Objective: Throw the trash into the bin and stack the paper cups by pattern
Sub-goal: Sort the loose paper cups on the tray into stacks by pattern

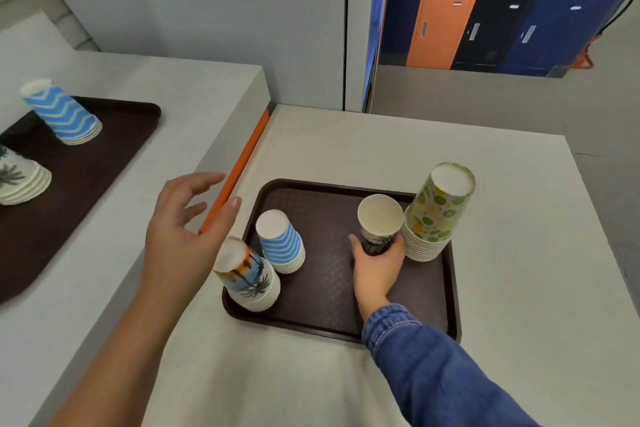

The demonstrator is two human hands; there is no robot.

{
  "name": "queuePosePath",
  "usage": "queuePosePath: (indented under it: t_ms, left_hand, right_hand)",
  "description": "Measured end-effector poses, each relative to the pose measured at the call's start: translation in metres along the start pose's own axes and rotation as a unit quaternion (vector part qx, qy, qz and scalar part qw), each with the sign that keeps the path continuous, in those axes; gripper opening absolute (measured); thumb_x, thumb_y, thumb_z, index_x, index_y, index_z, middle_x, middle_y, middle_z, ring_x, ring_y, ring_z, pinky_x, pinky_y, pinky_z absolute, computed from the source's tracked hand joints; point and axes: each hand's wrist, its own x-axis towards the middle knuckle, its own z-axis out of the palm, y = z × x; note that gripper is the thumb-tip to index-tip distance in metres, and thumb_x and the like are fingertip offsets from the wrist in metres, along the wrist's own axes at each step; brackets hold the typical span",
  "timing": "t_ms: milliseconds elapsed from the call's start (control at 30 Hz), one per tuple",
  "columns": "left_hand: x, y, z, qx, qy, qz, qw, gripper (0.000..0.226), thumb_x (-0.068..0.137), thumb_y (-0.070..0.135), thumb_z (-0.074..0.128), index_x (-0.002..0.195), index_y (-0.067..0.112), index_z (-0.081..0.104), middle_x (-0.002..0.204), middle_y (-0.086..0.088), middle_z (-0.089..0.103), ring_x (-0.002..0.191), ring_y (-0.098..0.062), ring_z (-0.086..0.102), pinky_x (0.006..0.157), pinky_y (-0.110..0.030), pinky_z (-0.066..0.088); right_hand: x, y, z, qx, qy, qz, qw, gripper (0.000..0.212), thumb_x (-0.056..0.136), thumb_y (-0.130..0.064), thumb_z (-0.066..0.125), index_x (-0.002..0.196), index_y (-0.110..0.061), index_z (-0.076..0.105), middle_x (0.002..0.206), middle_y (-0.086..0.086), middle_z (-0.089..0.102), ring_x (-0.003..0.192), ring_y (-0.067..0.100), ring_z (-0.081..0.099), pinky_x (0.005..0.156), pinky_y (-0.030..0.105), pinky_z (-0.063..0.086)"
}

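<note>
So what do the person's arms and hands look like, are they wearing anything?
The right hand is bare, and that arm wears a blue denim sleeve with pale stitching and a gathered cuff at the wrist. The left hand and its forearm are bare: no sleeve, glove, watch or ring shows.

Left hand (180, 229) hovers with fingers spread — right hand (375, 262), denim-sleeved, reaches forward, fingers curled in a grip.

A canteen-like room: brown trays (346, 288) on white counters (519, 253), coloured lockers (485, 28) behind.
</note>
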Motion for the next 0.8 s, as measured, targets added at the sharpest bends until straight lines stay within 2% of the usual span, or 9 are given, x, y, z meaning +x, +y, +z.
queuePosePath:
  t_ms: [67,200,267,400,467,533,633,700,800]
  left_hand:
    - [-0.009,-0.011,-0.004,-0.016,-0.012,-0.039,0.999,0.033,0.076,0.032,0.076,0.102,0.041,0.057,0.113,0.014,0.057,0.108,0.003,0.054,0.090,-0.022,0.046]
    - [-0.035,-0.039,-0.002,-0.066,-0.044,-0.126,0.989,0.069,0.053,0.052,0.076,0.117,0.037,0.052,0.120,0.014,0.056,0.116,-0.003,0.053,0.100,-0.030,0.043]
    - [-0.049,-0.050,-0.001,-0.040,-0.050,-0.131,0.989,0.085,0.049,0.052,0.082,0.125,0.039,0.045,0.126,0.018,0.050,0.122,-0.004,0.049,0.104,-0.030,0.040]
    - [-0.063,-0.057,-0.001,0.008,-0.035,-0.099,0.994,0.090,0.056,0.034,0.087,0.130,0.042,0.037,0.130,0.017,0.041,0.126,0.002,0.039,0.098,-0.012,0.030]
    - [-0.064,-0.065,0.000,0.000,-0.037,-0.102,0.994,0.093,0.059,0.023,0.088,0.126,0.050,0.031,0.130,0.015,0.042,0.126,0.000,0.039,0.099,-0.014,0.031]
    - [-0.065,-0.075,-0.001,-0.015,-0.056,-0.120,0.991,0.098,0.058,0.022,0.089,0.127,0.054,0.027,0.128,0.019,0.043,0.125,-0.002,0.041,0.104,-0.025,0.035]
    - [-0.065,-0.083,-0.004,-0.049,-0.065,-0.153,0.985,0.106,0.049,0.040,0.088,0.136,0.046,0.027,0.129,0.013,0.047,0.124,-0.003,0.043,0.106,-0.035,0.037]
    - [-0.065,-0.083,-0.009,-0.063,-0.067,-0.155,0.984,0.109,0.046,0.050,0.086,0.137,0.045,0.025,0.131,0.008,0.047,0.124,-0.001,0.043,0.104,-0.030,0.037]
    - [-0.064,-0.083,-0.020,-0.071,-0.068,-0.141,0.985,0.116,0.047,0.048,0.089,0.141,0.041,0.021,0.129,0.016,0.045,0.125,0.001,0.042,0.106,-0.030,0.036]
  right_hand:
    - [0.006,0.001,0.008,-0.003,0.021,-0.002,1.000,0.083,0.061,-0.037,0.084,0.131,-0.013,0.048,0.130,0.006,0.056,0.122,0.024,0.052,0.104,0.039,0.041]
    - [0.006,-0.004,0.012,-0.002,0.015,-0.020,1.000,0.069,0.065,-0.033,0.083,0.123,-0.013,0.051,0.118,0.006,0.060,0.112,0.025,0.057,0.091,0.025,0.039]
    - [-0.005,-0.015,0.004,0.015,-0.045,-0.020,0.999,0.067,0.068,-0.032,0.082,0.123,-0.016,0.049,0.116,0.000,0.059,0.110,0.020,0.057,0.089,0.023,0.039]
    - [-0.023,-0.058,-0.027,0.050,-0.197,-0.100,0.974,0.076,0.060,-0.046,0.083,0.127,-0.026,0.052,0.122,0.001,0.059,0.110,0.009,0.059,0.095,0.027,0.048]
    - [-0.030,-0.096,-0.047,-0.003,-0.253,-0.153,0.955,0.081,0.057,-0.047,0.086,0.126,-0.031,0.049,0.116,-0.008,0.060,0.103,-0.004,0.059,0.088,0.015,0.046]
    - [-0.039,-0.140,-0.063,-0.052,-0.286,-0.209,0.934,0.078,0.051,-0.049,0.084,0.118,-0.033,0.048,0.105,-0.015,0.060,0.091,-0.009,0.059,0.076,0.007,0.045]
    - [-0.052,-0.194,-0.069,-0.136,-0.336,-0.344,0.867,0.071,0.055,-0.047,0.086,0.117,-0.028,0.057,0.107,-0.009,0.057,0.097,0.004,0.059,0.084,0.023,0.049]
    - [-0.063,-0.222,-0.062,-0.246,-0.384,-0.403,0.794,0.074,0.057,-0.046,0.085,0.122,-0.028,0.056,0.110,-0.007,0.052,0.100,0.008,0.054,0.087,0.026,0.046]
    - [-0.084,-0.246,-0.036,-0.361,-0.434,-0.449,0.692,0.075,0.060,-0.042,0.084,0.123,-0.029,0.045,0.118,-0.007,0.053,0.106,0.013,0.050,0.086,0.029,0.044]
